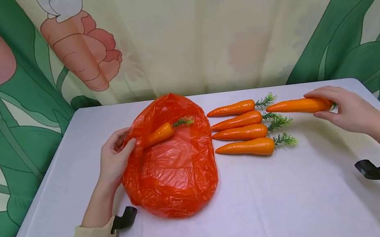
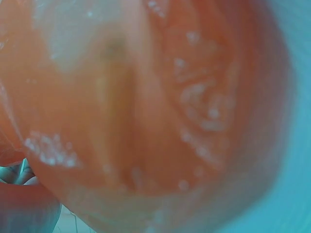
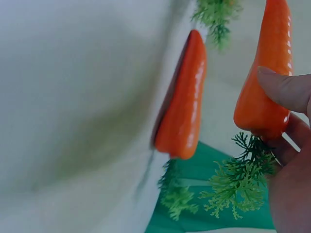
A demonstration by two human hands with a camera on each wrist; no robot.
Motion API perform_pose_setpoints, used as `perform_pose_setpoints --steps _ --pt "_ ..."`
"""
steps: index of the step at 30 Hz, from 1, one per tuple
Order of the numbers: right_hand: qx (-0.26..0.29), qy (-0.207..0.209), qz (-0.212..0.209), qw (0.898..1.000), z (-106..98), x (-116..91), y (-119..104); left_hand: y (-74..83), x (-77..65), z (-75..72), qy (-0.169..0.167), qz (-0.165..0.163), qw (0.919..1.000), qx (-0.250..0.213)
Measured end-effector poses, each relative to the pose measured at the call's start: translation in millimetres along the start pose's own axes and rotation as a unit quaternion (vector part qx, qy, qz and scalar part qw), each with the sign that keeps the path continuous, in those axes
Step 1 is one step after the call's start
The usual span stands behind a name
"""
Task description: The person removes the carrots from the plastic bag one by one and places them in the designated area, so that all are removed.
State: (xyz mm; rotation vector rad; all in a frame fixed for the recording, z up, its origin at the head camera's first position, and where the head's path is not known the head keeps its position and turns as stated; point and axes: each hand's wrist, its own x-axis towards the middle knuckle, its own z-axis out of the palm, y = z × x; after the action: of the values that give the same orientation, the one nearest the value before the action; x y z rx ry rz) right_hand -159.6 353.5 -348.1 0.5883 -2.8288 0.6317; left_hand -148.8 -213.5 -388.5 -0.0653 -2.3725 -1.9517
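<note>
My left hand (image 1: 115,157) pinches the left rim of a red plastic bag (image 1: 185,206) lying with its mouth spread open. Inside the bag rests one glossy orange carrot (image 1: 162,133) with green fronds. The left wrist view is filled by the blurred bag (image 2: 204,145). My right hand (image 1: 345,110) grips another carrot (image 1: 292,107) near its leafy end, thumb on one side and fingers on the other, raised over the table with its tip pointing left. In the right wrist view, a further carrot (image 3: 184,102) lies on the table beside the held one; the head view hides it behind my hand.
Several carrots (image 1: 247,147) lie in a stacked row just right of the bag, tips to the left. They rest on a white-covered table (image 1: 263,206). Behind the table's far edge hangs a printed curtain (image 1: 207,41).
</note>
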Motion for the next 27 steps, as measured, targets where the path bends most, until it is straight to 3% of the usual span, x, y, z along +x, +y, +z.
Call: perform_pose_setpoints --steps 15,27 --pt "-0.014 -0.042 0.063 0.997 1.3 -15.4 37.0 -0.6 1.1 0.2 0.002 0.001 1.0 -0.005" --pt "-0.009 -0.11 0.106 0.988 2.8 -27.2 53.9 -0.5 0.8 0.1 0.004 0.0 1.0 -0.006"
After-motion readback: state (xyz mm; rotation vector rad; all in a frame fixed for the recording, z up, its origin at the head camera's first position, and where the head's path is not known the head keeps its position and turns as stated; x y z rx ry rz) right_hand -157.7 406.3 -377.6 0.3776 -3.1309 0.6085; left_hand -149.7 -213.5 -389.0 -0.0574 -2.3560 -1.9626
